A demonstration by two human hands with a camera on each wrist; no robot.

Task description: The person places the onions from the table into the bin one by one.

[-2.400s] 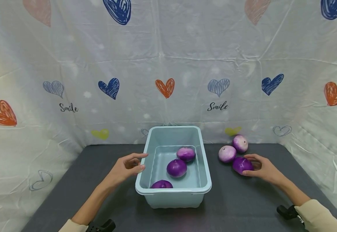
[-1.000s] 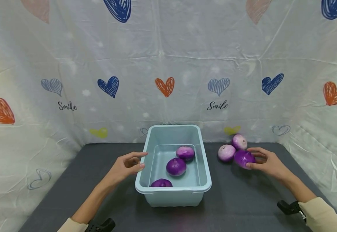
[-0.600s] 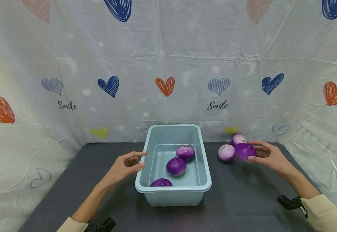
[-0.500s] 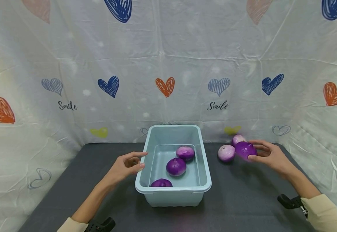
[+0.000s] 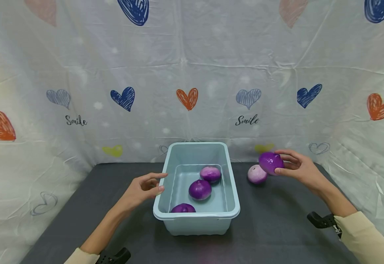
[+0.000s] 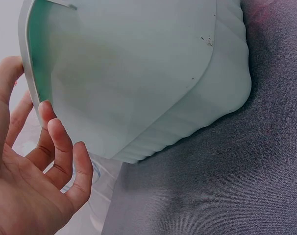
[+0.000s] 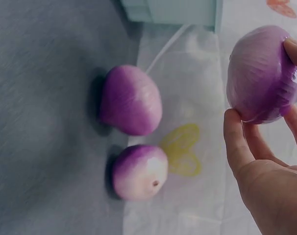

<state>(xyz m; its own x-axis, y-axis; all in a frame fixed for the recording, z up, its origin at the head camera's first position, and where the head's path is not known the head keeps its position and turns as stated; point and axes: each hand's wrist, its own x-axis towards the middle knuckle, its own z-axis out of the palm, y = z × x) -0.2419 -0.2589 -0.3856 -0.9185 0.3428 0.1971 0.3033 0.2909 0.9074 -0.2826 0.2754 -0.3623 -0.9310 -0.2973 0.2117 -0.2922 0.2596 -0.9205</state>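
Note:
My right hand [image 5: 297, 168] holds a purple onion [image 5: 271, 163] between thumb and fingers, raised off the table; the right wrist view also shows this onion [image 7: 263, 76]. Below it lie two paler onions, one [image 7: 131, 100] nearer the bin and another [image 7: 140, 172] beside it. In the head view only one pale onion [image 5: 257, 174] shows, the other hidden behind the held one. Fingertips of my left hand [image 5: 143, 187] rest at the left rim of a light blue plastic bin [image 5: 196, 223], fingers relaxed. Inside the bin are three purple onions [image 5: 200, 189].
A dark grey cloth covers the table [image 5: 267, 227]. Behind it hangs a pale curtain [image 5: 211, 73] printed with hearts, close to the table's back edge. The bin stands mid-table, its far end near the curtain.
My right hand has lifted the purple onion off the table beside the pale ones, raising it and lately shifting it left. My left hand stays at the bin's rim.

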